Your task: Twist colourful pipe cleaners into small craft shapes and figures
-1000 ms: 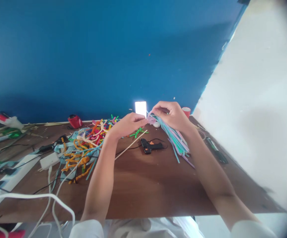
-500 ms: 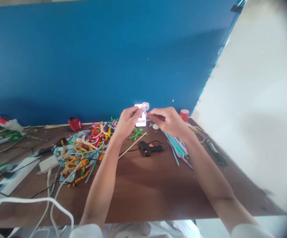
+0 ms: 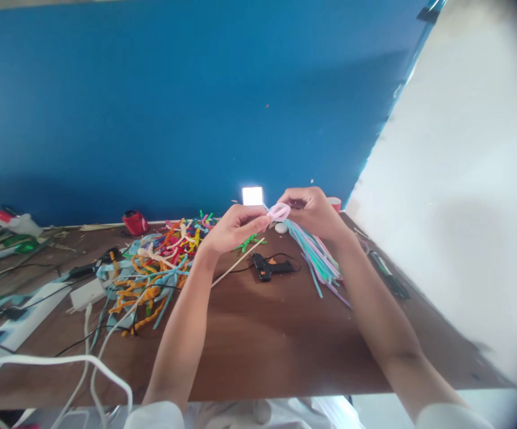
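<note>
A pale pink pipe cleaner [image 3: 280, 211], bent into loops, is held up above the far part of the table. My left hand [image 3: 236, 229] pinches its left end between thumb and fingers. On the loop's right side, my right hand [image 3: 314, 210] has its fingers curled against the pipe cleaner; its fingertips are partly hidden. Behind my hands a phone [image 3: 252, 196] with a bright screen leans by the blue wall, its lower part covered by my left hand. Below my hands lies a black glue gun [image 3: 270, 266].
Loose pastel pipe cleaners [image 3: 318, 262] lie under my right forearm. A tangled heap of coloured pipe cleaners [image 3: 155, 274] spreads left of my left arm. A thin stick [image 3: 238, 262], a power strip [image 3: 26, 322], a white cable [image 3: 106, 366] and a marker [image 3: 388, 274] are also on the table.
Both hands have shifted slightly right, and my left hand is lower. The looped pipe cleaner has turned and moved down and right, now lying sideways between the hands.
</note>
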The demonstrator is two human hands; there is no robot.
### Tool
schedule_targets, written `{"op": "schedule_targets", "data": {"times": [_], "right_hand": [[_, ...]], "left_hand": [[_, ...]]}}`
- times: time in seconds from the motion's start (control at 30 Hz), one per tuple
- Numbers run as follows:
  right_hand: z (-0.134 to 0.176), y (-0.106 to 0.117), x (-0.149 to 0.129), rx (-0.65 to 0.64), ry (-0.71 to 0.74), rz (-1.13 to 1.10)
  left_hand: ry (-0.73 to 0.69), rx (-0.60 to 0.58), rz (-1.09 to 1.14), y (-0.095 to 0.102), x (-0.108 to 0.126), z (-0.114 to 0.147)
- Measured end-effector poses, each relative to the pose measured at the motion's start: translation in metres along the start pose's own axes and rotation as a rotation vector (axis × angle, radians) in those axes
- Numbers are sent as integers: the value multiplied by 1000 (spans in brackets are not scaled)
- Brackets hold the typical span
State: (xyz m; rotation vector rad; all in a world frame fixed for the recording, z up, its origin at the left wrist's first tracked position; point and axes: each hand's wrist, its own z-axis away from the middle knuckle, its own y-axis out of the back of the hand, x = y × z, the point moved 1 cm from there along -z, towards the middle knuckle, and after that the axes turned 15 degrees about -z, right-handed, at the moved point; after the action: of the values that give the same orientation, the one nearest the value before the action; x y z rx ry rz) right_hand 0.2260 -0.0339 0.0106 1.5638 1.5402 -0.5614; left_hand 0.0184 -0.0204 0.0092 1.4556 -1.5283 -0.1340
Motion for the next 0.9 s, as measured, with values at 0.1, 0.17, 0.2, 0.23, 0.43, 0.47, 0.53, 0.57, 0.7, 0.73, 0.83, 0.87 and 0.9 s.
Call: {"op": "schedule_targets", "data": {"times": [0.1,0.17,0.2,0.23,0.43,0.47,0.53,0.57,0.7,0.73,0.83,0.87,0.9], "right_hand": [[1,1,-4,15,3,-22],[1,0,-7,4,23,-15],[1,0,-8,-10,32,-7],[1,0,-9,-28,41,3],[3,1,-11,-74,50,49],[3,2,-11,-76,59,62],[4,2,-11,-68,69,95],[5,2,-12,-61,68,108],[7,1,-13,-58,46,116],[7,0,-14,-69,47,113],[7,-5,-14,-101,62,126],[7,-6,-13,-102,63,134],[6,-8,-13,-97,62,142]], "left_hand": [[18,-135,-103,6,10,2],[27,-195,-148,7,13,2],[33,-209,-163,7,13,2],[41,-216,-176,7,13,2],[117,-152,-358,-2,2,-1],[121,-129,-393,-2,0,-2],[125,-81,-446,-3,-3,-3],[130,-54,-465,-3,-3,-3],[181,102,-521,-1,-4,-4],[195,139,-533,-1,-4,-5],[212,226,-527,-2,-4,-6],[207,253,-508,-3,-5,-6],[201,277,-470,-4,-5,-7]]}}
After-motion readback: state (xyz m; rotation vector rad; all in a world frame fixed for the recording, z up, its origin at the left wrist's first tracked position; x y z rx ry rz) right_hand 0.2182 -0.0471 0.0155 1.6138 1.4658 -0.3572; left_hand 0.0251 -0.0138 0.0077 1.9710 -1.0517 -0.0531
